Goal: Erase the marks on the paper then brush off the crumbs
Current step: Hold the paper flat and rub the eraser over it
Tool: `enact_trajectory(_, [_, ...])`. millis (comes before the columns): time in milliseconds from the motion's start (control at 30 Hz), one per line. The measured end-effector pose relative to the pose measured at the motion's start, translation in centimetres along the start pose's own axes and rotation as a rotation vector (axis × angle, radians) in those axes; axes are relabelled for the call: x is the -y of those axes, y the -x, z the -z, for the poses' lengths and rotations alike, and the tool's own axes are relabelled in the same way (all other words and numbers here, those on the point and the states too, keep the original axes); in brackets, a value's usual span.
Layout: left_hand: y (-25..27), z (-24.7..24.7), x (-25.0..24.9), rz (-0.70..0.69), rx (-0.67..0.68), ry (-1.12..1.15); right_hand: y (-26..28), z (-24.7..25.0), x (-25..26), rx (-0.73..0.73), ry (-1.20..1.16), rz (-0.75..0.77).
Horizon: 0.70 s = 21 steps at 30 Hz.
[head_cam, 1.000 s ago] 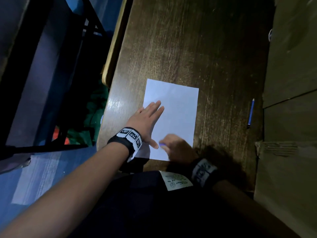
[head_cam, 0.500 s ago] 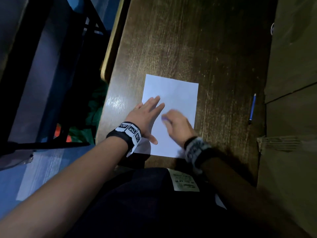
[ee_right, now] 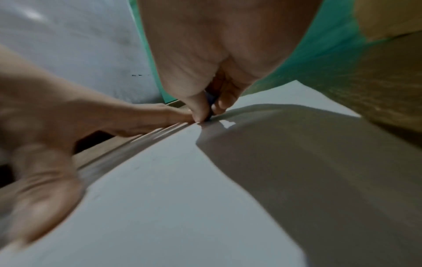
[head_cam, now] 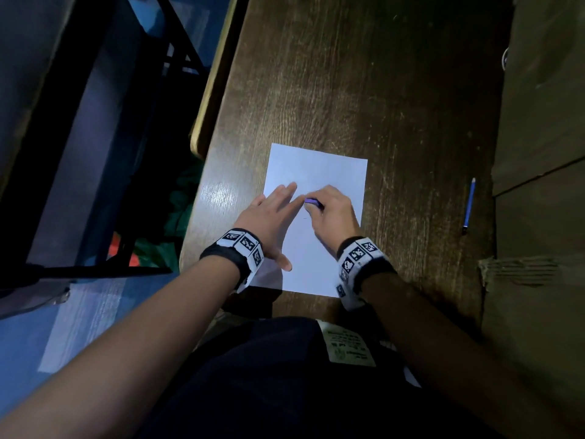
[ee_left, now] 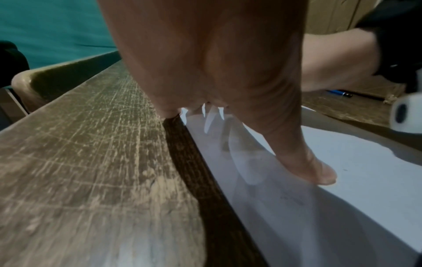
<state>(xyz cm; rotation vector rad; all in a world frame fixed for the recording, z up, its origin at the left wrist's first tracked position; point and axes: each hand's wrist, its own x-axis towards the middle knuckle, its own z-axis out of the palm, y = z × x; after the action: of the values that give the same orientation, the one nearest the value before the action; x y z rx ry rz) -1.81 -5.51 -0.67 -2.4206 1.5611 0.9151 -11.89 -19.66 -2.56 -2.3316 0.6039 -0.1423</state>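
**Paper could crease under the eraser**

My left hand (head_cam: 272, 220) lies flat, pinning the paper (head_cam: 316, 166) near the tabletop's (head_cam: 364, 90) near-left edge. My right hand (head_cam: 334, 213) pinches the purple eraser (head_cam: 312, 202) mid-sheet. Rubbing hard toward the unpinned right side risks buckling or tearing.

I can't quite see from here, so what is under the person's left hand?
The left hand lies flat with straight fingers on the white paper, which rests on the wooden desk. Any marks beneath the palm are covered and cannot be seen.

head overhead; wrists low; shared paper (head_cam: 316, 172)
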Motion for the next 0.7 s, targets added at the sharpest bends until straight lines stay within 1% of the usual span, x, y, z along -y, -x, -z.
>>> enact_trajectory(33, [0.0,0.0,-0.1,0.001,0.004,-0.002,0.9,-0.4,0.1,0.012,0.007,-0.012])
enact_trajectory(67, [0.0,0.0,-0.2,0.002,0.003,-0.007,2.6,-0.8,0.1,0.045,0.007,0.017])
enact_trajectory(100, [0.0,0.0,-0.1,0.004,-0.002,-0.012,4.9,-1.1,0.3,0.104,0.005,0.084])
enact_trajectory(167, [0.0,-0.1,0.0,0.003,-0.01,-0.012,9.0,-1.0,0.7,0.281,-0.007,0.224])
enact_trajectory(200, [0.0,0.0,0.0,-0.001,-0.009,-0.01,9.2,-0.8,0.5,0.344,-0.004,0.26])
enact_trajectory(233, [0.0,0.0,-0.1,-0.002,-0.003,-0.007,8.0,-0.5,0.3,0.36,-0.001,0.248])
enact_trajectory(267, [-0.1,0.1,-0.1,0.0,0.005,-0.002,6.1,-0.3,0.2,0.308,0.014,0.205])
enact_trajectory(333, [-0.1,0.2,-0.1,0.002,0.015,0.007,1.9,0.1,-0.3,0.121,0.012,0.049])
enact_trajectory(367, [-0.1,0.2,-0.1,0.004,0.014,0.009,0.5,0.4,-0.6,0.041,-0.005,-0.004])
enact_trajectory(400, [-0.1,0.2,-0.1,0.005,0.014,0.01,0.0,0.3,-0.9,-0.005,-0.019,-0.028])
enact_trajectory(433, [0.0,0.3,-0.2,0.003,0.019,0.01,0.7,0.1,-1.1,0.004,-0.018,-0.043])
enact_trajectory(467, [-0.1,0.3,-0.3,0.001,0.025,0.011,2.3,-0.2,-1.2,0.051,-0.02,-0.032])
enact_trajectory(500, [-0.1,0.4,-0.3,0.002,0.031,0.012,4.5,-0.3,-1.0,0.123,-0.031,0.005])
enact_trajectory(567, [-0.3,0.4,-0.3,-0.004,0.039,0.017,8.4,0.0,-0.6,0.283,-0.039,0.131])
enact_trajectory(600, [-0.4,0.4,-0.3,-0.008,0.041,0.02,8.7,0.3,-0.8,0.343,-0.032,0.182])
enact_trajectory(633, [-0.4,0.4,-0.3,-0.01,0.045,0.022,7.7,0.5,-0.8,0.36,-0.023,0.191])
enact_trajectory(667, [-0.4,0.5,-0.3,-0.008,0.05,0.024,5.9,0.5,-0.8,0.306,0.002,0.176])
enact_trajectory(700, [-0.4,0.4,-0.3,-0.006,0.056,0.025,4.0,0.6,-0.6,0.224,0.023,0.126])
